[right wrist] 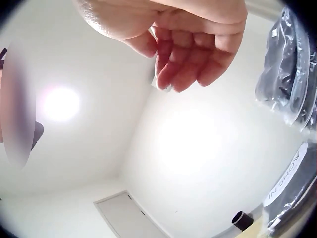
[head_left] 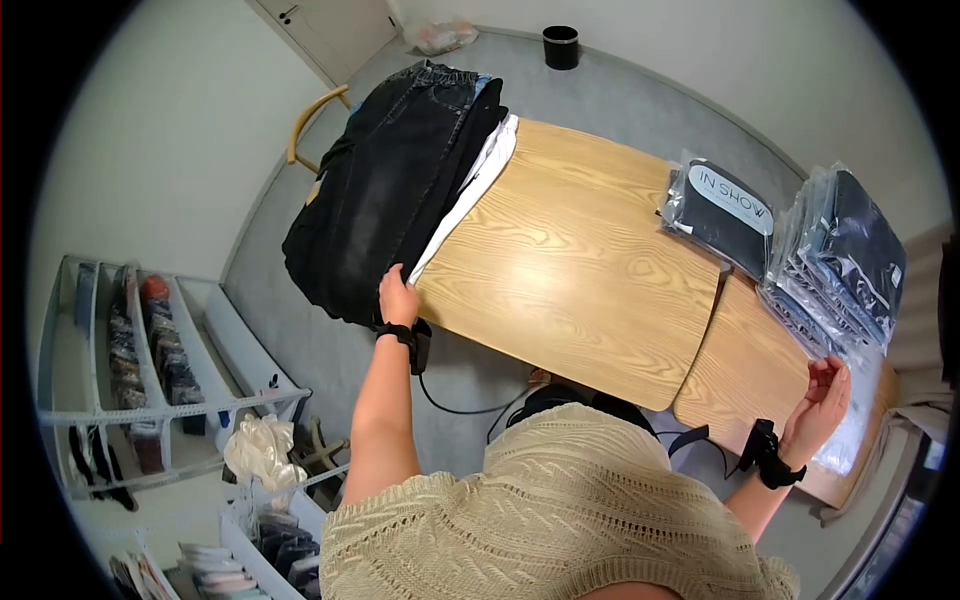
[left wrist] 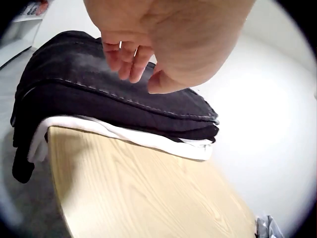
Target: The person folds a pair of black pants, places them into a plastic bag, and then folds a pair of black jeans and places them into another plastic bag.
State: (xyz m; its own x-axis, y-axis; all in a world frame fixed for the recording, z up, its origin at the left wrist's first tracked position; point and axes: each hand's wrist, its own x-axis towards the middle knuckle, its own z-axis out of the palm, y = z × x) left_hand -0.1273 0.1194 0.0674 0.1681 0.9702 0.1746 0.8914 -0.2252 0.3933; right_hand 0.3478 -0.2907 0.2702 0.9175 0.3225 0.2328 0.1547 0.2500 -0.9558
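Note:
Dark jeans (head_left: pixel 385 180) lie on top of a pile of black and white garments over the table's left end. My left hand (head_left: pixel 398 300) is at the pile's near edge; in the left wrist view that hand (left wrist: pixel 163 44) hangs over the dark denim (left wrist: pixel 99 69) with fingers loosely bent, and whether it touches the cloth is unclear. On the right, my right hand (head_left: pixel 817 405) is raised beside the stack of bagged jeans (head_left: pixel 850 260), its fingers relaxed and slightly bent. The right wrist view shows this hand (right wrist: pixel 188 44) with nothing visible in it.
A bagged dark garment with a white label (head_left: pixel 725 205) lies left of the bagged stack. The wooden table (head_left: pixel 570 260) has a seam toward its right end. A chair (head_left: pixel 305 125) stands behind the pile, shelves (head_left: pixel 150 410) at left, a black bin (head_left: pixel 561 48) on the far floor.

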